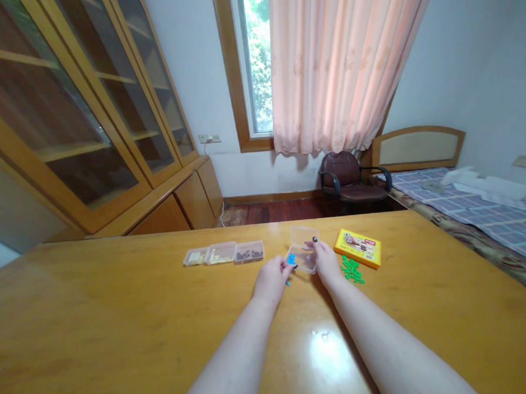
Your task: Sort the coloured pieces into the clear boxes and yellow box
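In front of me my right hand (pixel 326 261) grips the right side of a small clear plastic box (pixel 309 264), whose hinged lid (pixel 304 235) stands open at the back. My left hand (pixel 273 277) is at the box's left edge with thumb and fingers pinched together. Small blue building pieces (pixel 291 258) show right at those fingertips; how many are held is too small to tell. Just below the left fingertips a single blue piece (pixel 287 284) lies on the table. To the right of my right hand is a loose pile of green building pieces (pixel 351 270).
Three clear boxes stand in a row at the left: two with pale pieces (pixel 197 257) (pixel 222 253), one with dark pieces (pixel 249 252). A yellow box (pixel 358 248) lies behind the green pile. Beyond the wooden table (pixel 141 321) are a chair (pixel 350 178) and a bed (pixel 475 203).
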`<move>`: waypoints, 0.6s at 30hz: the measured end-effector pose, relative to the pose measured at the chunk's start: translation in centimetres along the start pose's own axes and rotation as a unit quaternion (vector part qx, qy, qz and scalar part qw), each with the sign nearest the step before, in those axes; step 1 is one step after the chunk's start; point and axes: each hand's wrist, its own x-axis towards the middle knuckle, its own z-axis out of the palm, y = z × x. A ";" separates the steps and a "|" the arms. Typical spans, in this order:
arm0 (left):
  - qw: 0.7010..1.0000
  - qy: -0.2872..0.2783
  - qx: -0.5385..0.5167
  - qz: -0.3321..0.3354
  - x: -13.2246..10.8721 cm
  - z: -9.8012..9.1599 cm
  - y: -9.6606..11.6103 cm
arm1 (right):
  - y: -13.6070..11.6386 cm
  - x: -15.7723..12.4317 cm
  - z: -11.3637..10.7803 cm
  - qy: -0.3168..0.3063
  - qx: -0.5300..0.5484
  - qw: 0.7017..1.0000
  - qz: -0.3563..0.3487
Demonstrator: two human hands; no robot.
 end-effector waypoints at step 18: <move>0.992 0.084 0.001 0.094 -0.3 -0.1 -0.1 | -1.2 -1.6 1.1 -0.070 -0.012 0.997 0.013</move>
